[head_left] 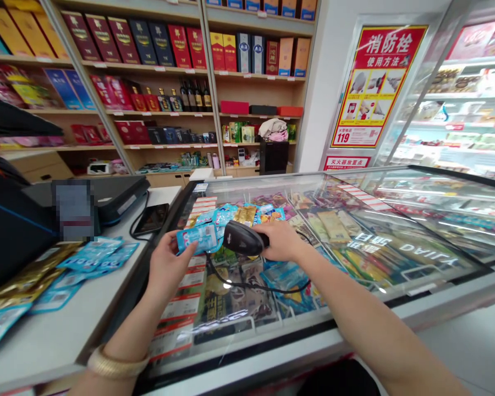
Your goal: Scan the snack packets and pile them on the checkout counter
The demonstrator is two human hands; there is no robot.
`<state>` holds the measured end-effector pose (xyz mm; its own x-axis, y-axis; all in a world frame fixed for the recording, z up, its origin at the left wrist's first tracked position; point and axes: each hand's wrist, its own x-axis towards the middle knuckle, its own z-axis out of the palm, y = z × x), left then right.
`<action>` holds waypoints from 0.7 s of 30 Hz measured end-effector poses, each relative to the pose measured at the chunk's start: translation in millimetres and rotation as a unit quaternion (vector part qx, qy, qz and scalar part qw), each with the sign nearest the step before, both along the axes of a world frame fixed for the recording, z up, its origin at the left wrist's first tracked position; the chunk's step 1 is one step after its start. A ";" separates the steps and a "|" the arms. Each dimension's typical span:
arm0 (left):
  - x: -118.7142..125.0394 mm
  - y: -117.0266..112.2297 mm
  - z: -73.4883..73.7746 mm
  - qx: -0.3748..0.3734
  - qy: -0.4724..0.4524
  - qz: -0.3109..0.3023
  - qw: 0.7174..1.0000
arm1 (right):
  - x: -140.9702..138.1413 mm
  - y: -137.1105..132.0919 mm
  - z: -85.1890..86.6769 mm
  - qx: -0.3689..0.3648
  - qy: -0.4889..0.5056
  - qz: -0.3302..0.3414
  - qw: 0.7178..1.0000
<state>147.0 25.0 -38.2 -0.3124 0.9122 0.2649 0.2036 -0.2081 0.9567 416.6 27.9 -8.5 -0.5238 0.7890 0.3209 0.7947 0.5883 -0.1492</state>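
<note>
- Spanning most of the view, a glass-topped freezer (280,357) lies beneath both hands; packed goods show through its glass.
- To its left, the counter (66,335) bears a flat spread of blue packets (93,256) and gold packets (35,269), with a dark phone (152,219) near its right edge.
- Above the freezer glass, just beyond the hands, a loose pile (218,214) of blue and gold packets seems to rest on the glass.
- The right hand (282,240) comes in from the right, its fingers wrapped around the near end of a black scanner (245,239); that grip is partly hidden.
- The scanner lies roughly crosswise, its broad head pointing left, and its cable (239,284) loops over the glass towards the person.
- The left hand (169,269) pinches a small blue packet (198,239), thumb on the near face and fingers around the left end; whether another packet sits behind it, I cannot tell.
- That held packet runs left to right, right end slightly raised, just left of the scanner head; the two look apart, though depth is unclear.
</note>
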 end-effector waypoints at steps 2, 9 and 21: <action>1.3 -1.0 -1.0 0.000 0.008 -0.013 1.000 | 0.1 0.3 -0.7 -0.002 0.000 -0.002 1.000; 4.2 -2.8 -1.4 0.009 0.018 -0.024 1.000 | -2.6 -1.8 -0.9 -0.014 0.001 0.018 1.000; 2.5 -1.9 -1.5 0.013 0.040 -0.022 0.999 | -2.3 -2.4 0.6 -0.017 -0.003 0.021 1.000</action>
